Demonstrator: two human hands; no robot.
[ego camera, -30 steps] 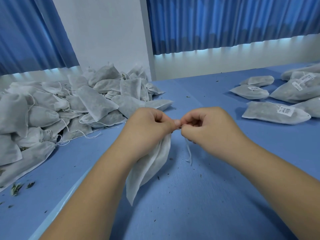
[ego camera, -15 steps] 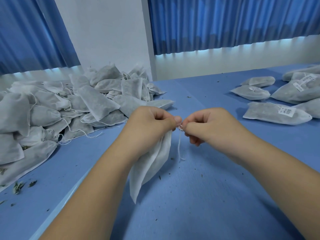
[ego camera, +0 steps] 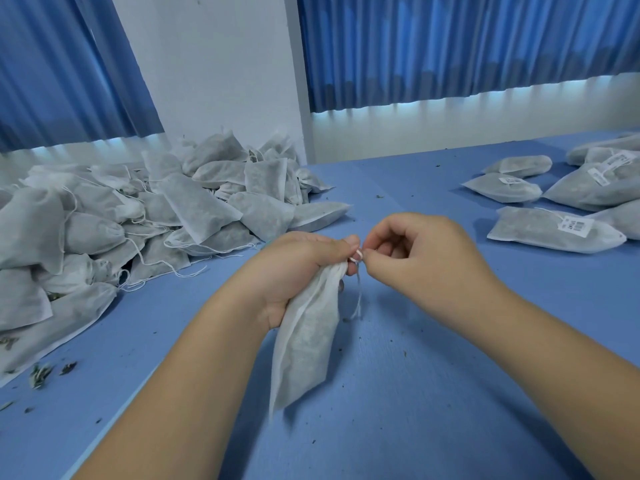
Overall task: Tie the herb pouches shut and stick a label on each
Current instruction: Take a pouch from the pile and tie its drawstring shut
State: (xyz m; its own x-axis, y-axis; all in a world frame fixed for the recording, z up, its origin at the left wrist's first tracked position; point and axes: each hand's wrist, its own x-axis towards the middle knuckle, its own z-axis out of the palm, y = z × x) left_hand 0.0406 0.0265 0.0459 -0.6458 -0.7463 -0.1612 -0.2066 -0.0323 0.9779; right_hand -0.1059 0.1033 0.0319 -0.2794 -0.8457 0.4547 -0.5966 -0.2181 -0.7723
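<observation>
White fabric pouch (ego camera: 304, 337), gathered neck, thin drawstring (ego camera: 358, 292) dangling

A heap of white fabric pouches (ego camera: 166, 216) lies left on the flat blue table (ego camera: 433, 382), a few white labelled pouches (ego camera: 554, 233) well apart at far right. Between them, nearer, the left hand (ego camera: 298, 268) holds one hanging white pouch (ego camera: 308, 344), the right hand (ego camera: 422, 251) just beside, on its thin string (ego camera: 358, 296)
</observation>
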